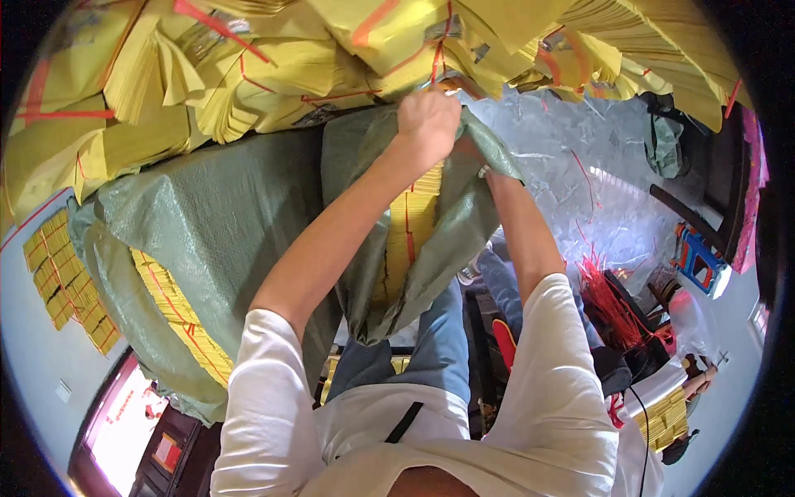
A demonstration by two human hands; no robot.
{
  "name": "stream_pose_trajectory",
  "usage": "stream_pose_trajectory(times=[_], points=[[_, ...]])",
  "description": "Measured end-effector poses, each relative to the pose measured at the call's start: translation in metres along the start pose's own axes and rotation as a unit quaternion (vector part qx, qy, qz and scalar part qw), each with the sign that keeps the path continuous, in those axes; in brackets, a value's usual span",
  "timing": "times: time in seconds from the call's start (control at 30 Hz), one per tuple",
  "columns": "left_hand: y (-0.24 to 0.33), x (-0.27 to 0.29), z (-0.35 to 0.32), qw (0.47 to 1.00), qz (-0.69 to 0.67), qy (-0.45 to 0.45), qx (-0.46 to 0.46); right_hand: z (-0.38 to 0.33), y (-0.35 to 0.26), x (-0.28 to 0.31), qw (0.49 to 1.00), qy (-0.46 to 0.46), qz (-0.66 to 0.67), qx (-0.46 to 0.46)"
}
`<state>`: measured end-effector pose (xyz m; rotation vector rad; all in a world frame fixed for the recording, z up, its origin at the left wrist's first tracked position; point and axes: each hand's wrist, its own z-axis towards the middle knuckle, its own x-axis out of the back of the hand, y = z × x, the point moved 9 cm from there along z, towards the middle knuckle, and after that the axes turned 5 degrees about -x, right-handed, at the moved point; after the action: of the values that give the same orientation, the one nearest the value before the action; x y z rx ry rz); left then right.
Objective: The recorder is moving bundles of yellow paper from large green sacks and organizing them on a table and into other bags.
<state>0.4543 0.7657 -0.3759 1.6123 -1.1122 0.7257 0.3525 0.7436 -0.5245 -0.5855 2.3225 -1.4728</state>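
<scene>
A green woven sack [464,232] stands in front of me, its mouth partly spread. Inside it shows a stack of yellow paper bundles [401,244] with red ties. My left hand [428,126] is closed in a fist on the sack's far rim, slightly blurred. My right hand [474,154] reaches in under the folded flap on the right side; the cloth hides its fingers, so their hold cannot be made out.
Yellow paper bundles [290,79] tied with red strips are heaped along the far side. Another filled green sack [224,207] lies to the left. At right, red strips [609,302] hang in a pile near a blue-and-orange plastic item [700,259]. Clear plastic film [571,157] covers the floor behind.
</scene>
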Motion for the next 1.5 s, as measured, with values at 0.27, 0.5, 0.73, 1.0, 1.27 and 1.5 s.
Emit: stream_pose_trajectory(times=[0.27,0.5,0.73,1.0,1.27,1.5], points=[[-0.012,0.007,-0.048,0.847,-0.431,0.311,-0.024,-0.047,0.015,-0.063,0.938,-0.093,0.335,-0.012],[0.004,-0.011,-0.073,0.870,-0.450,0.197,0.036,-0.061,0.018,-0.038,0.986,-0.127,0.019,0.107],[-0.007,0.001,-0.020,0.908,-0.359,0.218,-0.003,-0.029,-0.001,-0.025,0.968,0.019,-0.237,0.087],[-0.007,-0.021,0.008,0.871,-0.437,0.226,0.005,-0.016,0.045,-0.040,0.987,0.046,0.110,-0.105],[-0.005,-0.021,-0.037,0.806,-0.558,0.195,0.004,-0.032,0.040,-0.051,0.940,-0.045,0.327,-0.083],[0.006,-0.013,-0.061,0.814,-0.543,0.207,-0.006,-0.051,0.044,-0.053,0.954,-0.067,0.277,-0.092]])
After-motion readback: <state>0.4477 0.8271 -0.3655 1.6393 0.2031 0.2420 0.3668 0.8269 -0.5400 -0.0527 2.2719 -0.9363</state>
